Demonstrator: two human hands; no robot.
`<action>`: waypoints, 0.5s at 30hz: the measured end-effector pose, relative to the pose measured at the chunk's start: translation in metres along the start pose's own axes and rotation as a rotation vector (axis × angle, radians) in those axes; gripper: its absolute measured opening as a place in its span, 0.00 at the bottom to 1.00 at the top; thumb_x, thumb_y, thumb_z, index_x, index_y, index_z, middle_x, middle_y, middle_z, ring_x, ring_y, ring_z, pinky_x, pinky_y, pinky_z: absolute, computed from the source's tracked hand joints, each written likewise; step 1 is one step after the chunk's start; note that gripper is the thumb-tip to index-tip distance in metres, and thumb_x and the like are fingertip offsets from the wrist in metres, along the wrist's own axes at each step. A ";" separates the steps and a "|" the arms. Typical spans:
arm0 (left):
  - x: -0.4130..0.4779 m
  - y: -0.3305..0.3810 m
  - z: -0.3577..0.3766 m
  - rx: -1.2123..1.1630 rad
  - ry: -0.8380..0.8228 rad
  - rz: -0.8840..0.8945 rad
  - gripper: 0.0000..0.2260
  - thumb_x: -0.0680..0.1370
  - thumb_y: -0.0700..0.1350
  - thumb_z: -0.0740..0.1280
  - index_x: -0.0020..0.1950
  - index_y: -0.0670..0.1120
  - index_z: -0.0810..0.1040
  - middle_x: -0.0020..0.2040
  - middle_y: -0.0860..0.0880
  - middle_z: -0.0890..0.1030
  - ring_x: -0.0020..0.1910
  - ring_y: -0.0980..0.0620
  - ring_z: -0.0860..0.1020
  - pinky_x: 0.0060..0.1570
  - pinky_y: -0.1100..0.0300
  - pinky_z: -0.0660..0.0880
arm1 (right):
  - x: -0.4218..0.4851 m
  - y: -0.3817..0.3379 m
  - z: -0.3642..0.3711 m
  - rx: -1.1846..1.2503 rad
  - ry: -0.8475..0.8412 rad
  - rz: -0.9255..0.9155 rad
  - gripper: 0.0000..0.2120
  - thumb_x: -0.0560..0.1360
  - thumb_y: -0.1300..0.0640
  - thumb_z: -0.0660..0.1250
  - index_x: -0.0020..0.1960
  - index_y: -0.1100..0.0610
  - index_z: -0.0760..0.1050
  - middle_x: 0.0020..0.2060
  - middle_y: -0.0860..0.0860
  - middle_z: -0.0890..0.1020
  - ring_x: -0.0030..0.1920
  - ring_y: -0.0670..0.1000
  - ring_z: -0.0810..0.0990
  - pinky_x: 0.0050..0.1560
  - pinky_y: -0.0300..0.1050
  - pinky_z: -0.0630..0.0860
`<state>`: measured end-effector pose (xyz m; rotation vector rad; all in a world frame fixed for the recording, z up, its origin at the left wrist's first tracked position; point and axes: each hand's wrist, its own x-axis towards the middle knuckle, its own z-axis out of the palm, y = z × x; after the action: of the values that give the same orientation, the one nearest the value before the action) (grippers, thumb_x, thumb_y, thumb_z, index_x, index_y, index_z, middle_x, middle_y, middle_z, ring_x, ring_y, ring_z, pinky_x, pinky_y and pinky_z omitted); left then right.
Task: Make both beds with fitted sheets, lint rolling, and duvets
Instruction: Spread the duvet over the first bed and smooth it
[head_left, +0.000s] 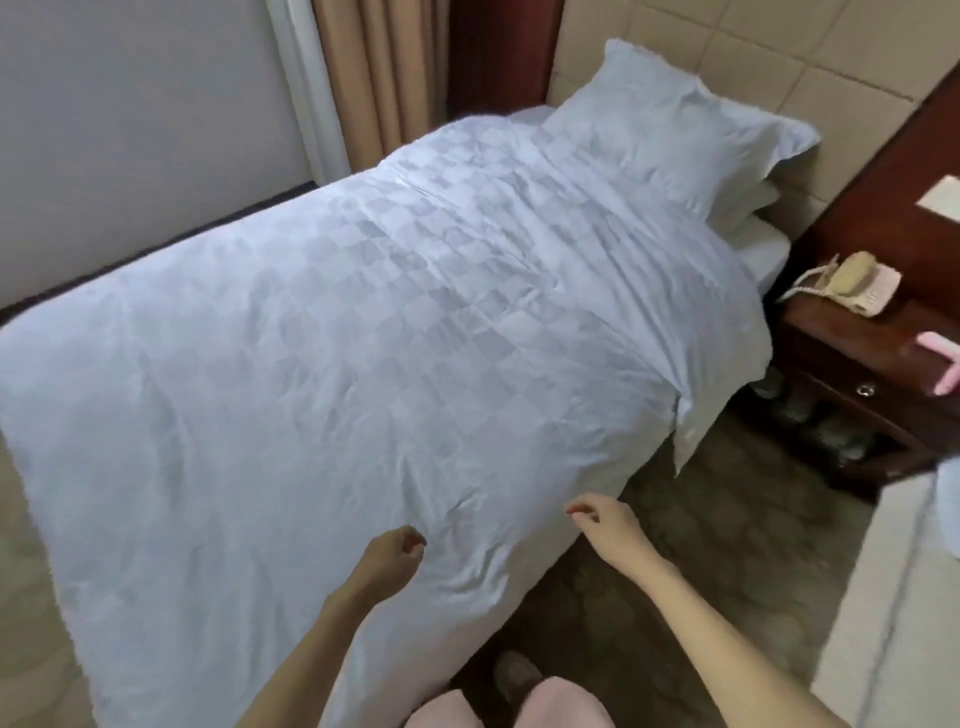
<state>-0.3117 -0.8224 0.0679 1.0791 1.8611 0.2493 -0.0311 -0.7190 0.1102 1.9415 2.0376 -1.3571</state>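
Bed one: I see the white checker-weave duvet (363, 338) spread over it at centre frame, creased. A white pillow (670, 119) sits at the head, upper right.
Progress, my call: this bed looks nearly done, maybe a last smoothing.
Remaining: the second bed (893, 597) is a sliver at the right edge. I can't tell its state.
Left hand (395, 551): lower centre over the duvet, fingers loosely curled, holding nothing.
Right hand (602, 519): just right of it, by the duvet's edge, loose and empty.
Lint roller?: a pink plastic object (935, 364) on the dark red wooden nightstand (852, 358). Can't confirm.
Writing: none readable.
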 end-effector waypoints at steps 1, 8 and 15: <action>0.002 0.007 -0.002 0.008 -0.031 0.016 0.09 0.79 0.43 0.61 0.56 0.46 0.78 0.49 0.51 0.78 0.46 0.53 0.76 0.46 0.65 0.69 | -0.009 0.003 -0.002 0.025 0.034 0.023 0.11 0.81 0.56 0.58 0.59 0.53 0.76 0.55 0.48 0.79 0.52 0.45 0.74 0.49 0.36 0.70; 0.024 0.046 0.014 0.237 -0.280 0.033 0.07 0.76 0.39 0.61 0.38 0.46 0.73 0.40 0.48 0.77 0.37 0.52 0.75 0.40 0.63 0.70 | -0.071 0.061 -0.006 0.176 0.222 0.235 0.09 0.79 0.59 0.62 0.54 0.54 0.80 0.52 0.48 0.82 0.53 0.47 0.78 0.54 0.38 0.72; 0.037 0.100 0.105 0.415 -0.467 0.046 0.05 0.76 0.37 0.63 0.40 0.42 0.74 0.38 0.45 0.75 0.33 0.52 0.73 0.31 0.64 0.72 | -0.143 0.152 0.018 0.389 0.304 0.542 0.10 0.79 0.60 0.60 0.55 0.56 0.79 0.53 0.51 0.81 0.54 0.49 0.78 0.54 0.40 0.74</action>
<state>-0.1765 -0.7627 0.0447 1.3258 1.4934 -0.3557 0.1159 -0.8668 0.0929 2.7364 1.2112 -1.4523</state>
